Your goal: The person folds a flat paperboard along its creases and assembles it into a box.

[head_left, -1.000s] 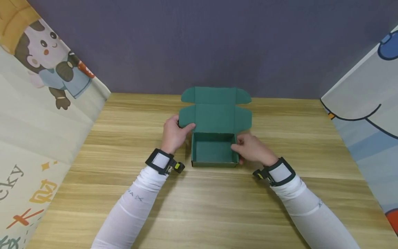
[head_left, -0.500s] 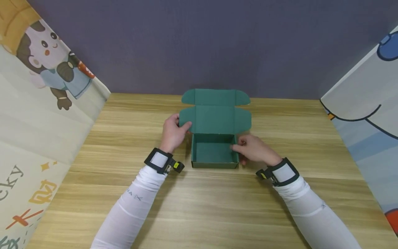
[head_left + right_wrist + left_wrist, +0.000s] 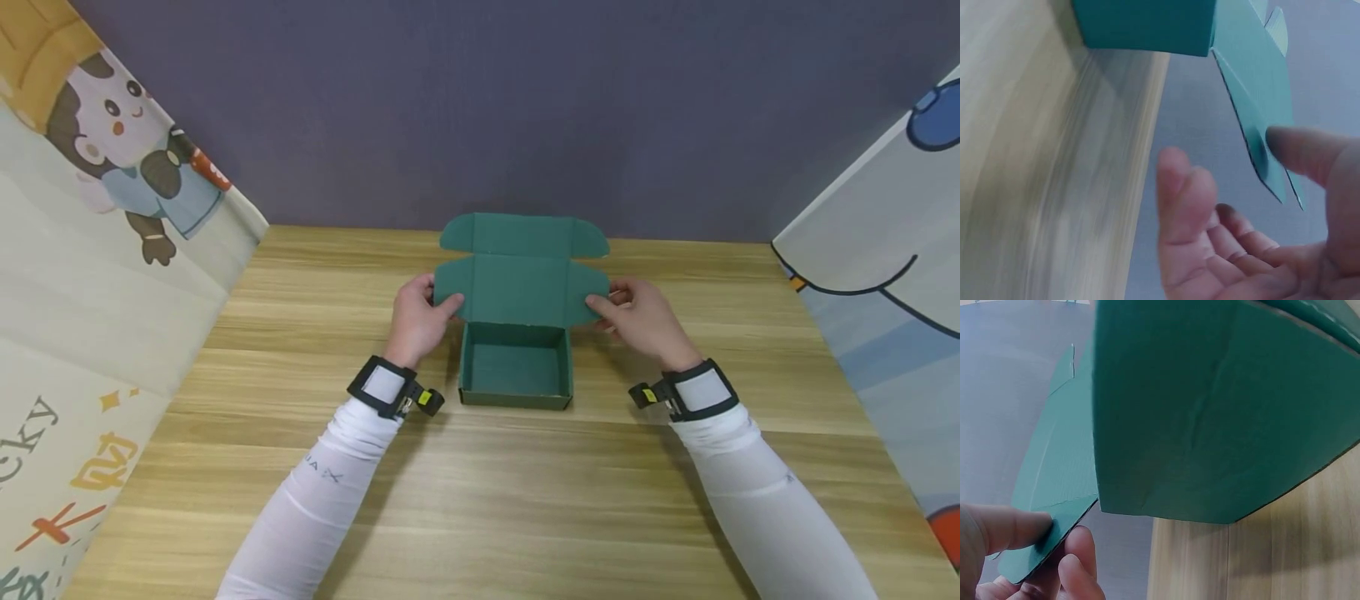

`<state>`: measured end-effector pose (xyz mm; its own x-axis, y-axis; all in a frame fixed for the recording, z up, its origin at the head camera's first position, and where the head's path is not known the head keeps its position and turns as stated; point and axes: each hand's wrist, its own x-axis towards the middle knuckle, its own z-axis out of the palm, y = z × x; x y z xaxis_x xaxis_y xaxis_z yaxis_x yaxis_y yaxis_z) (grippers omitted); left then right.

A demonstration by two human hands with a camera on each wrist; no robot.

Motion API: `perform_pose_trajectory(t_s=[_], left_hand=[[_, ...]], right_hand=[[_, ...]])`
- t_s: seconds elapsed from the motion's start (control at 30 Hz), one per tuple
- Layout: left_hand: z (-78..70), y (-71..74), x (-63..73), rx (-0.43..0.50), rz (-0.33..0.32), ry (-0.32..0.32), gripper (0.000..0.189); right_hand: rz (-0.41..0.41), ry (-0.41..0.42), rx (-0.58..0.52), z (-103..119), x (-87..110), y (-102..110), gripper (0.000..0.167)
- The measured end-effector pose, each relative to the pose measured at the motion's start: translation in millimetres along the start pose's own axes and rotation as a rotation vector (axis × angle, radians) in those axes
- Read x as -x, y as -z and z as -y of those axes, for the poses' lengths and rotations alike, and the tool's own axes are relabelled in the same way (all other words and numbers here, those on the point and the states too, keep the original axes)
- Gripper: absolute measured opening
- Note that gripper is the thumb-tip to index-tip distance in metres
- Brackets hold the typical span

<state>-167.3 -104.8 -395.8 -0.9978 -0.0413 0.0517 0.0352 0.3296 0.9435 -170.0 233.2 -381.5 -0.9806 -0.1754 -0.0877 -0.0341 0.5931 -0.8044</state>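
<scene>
A green cardboard box [image 3: 516, 367] stands on the table with its lid [image 3: 520, 287] raised at the back, showing a bare inside. My left hand [image 3: 420, 321] pinches the lid's left side flap [image 3: 1063, 528], thumb on the inner face and fingers behind. On the other side, my right hand [image 3: 641, 321] has its thumb at the right side flap [image 3: 1254, 144]. Its fingers [image 3: 1188, 200] are loosely bent and stand apart from that flap in the right wrist view. The lid's front panel [image 3: 522, 234] with rounded ears sticks up at the top.
The wooden table [image 3: 510, 500] ends at a dark blue-grey backdrop [image 3: 517, 108] just behind the lid. Printed cartoon cloths hang at the left [image 3: 112, 250] and right. A strapped camera sits on each wrist over white sleeves.
My right hand has left the box's right side wall and moved up and back to the lid's right flap. The left hand keeps its hold on the left flap.
</scene>
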Motion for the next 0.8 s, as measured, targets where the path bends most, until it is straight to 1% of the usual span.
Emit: perform_pose_trajectory(t_s=[0.1, 0.23, 0.37, 0.47, 0.6, 0.8], left_hand=[[-1.3, 0.6, 0.5, -0.016, -0.004, 0.000, 0.021], [-2.7, 1.1, 0.9, -0.045, -0.038, -0.025, 0.018], [-5.7, 1.6, 1.2, -0.086, -0.085, -0.079, 0.017], [-9.5, 1.4, 1.8, -0.121, -0.098, -0.126, 0.018], [-14.7, 0.2, 3.3, -0.151, -0.101, -0.172, 0.018], [-17.8, -3.3, 4.2, -0.166, -0.116, -0.213, 0.019]], right_hand=[[-0.040, 0.046, 0.005, 3.5, -1.4, -2.5, 0.047], [-0.086, 0.087, 0.008, 6.7, -2.8, -5.8, 0.034], [-0.145, 0.118, 0.036, 8.9, -4.0, -8.8, 0.025], [-0.189, 0.135, 0.055, 10.4, -4.0, -10.2, 0.021], [-0.234, 0.159, 0.081, 13.6, -2.5, -11.1, 0.022], [-0.282, 0.194, 0.135, 20.8, 2.5, -13.2, 0.037]])
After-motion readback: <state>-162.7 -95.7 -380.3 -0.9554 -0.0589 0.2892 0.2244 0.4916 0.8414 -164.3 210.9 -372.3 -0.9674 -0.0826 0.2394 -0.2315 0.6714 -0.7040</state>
